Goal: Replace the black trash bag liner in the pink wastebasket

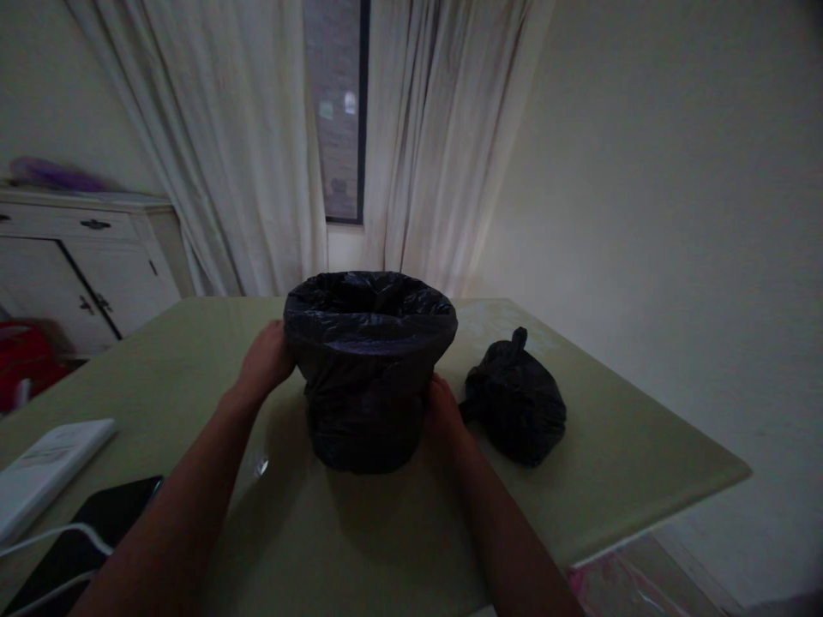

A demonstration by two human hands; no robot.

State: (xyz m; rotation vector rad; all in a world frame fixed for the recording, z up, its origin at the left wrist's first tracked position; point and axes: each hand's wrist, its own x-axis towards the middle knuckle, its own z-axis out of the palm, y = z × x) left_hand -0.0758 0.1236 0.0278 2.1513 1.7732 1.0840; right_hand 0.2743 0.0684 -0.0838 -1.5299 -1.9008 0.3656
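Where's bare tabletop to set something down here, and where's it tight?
Free: the table right of the tied black bag, out to its right edge; the back strip behind the lined bin; the stretch left of the left hand. Crowded: near-left corner, with a white box, dark slab and cable; the gap between right hand and bag.

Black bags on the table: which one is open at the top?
The bag lining the bin, between both hands, gapes open. The smaller bag to its right is knotted shut.
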